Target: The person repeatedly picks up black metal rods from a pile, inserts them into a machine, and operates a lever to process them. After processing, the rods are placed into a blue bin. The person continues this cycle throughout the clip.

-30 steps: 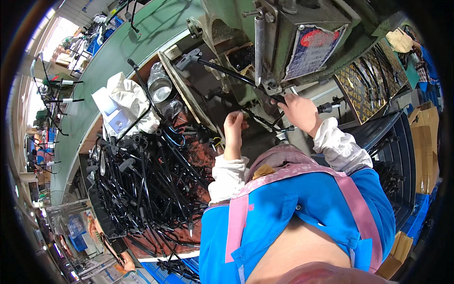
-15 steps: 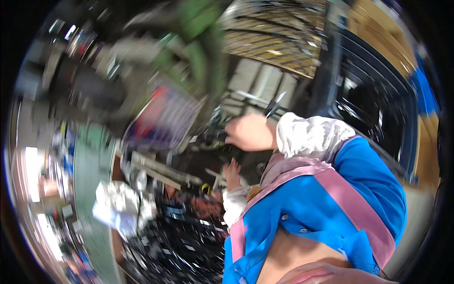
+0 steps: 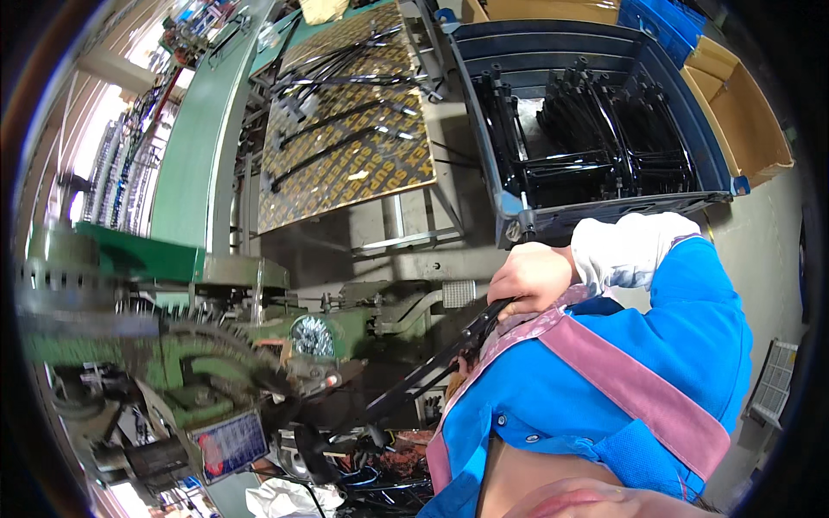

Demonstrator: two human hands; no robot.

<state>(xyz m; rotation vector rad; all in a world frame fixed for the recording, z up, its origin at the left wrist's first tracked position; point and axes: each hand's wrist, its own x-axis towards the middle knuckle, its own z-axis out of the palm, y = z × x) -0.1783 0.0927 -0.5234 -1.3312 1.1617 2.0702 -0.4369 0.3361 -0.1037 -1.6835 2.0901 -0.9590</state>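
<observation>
My right hand (image 3: 534, 276), in front of my chest, is closed around a glossy black tube (image 3: 420, 371). The tube slants from beside the dark crate down to the lower left, with what looks like a silver tip at its upper end. Just a little of my left hand (image 3: 464, 369) shows, below the right one and next to the tube. Its fingers are mostly hidden by the tube and my apron. To the left stands a green machine (image 3: 194, 358) with a dark wheel-like part and a printed plate on it.
A dark blue crate (image 3: 596, 207) with many black tubes stands at the far right, beside a cardboard box (image 3: 734, 112). More tubes lie on a patterned board table (image 3: 345, 194) ahead. A long green bench (image 3: 194, 173) runs along the left. White cloth (image 3: 281, 499) lies low.
My view has swung round, bringing the crate and board table fuller into sight. The slanting black tube is now plain in my right hand. My left hand has drawn in behind it.
</observation>
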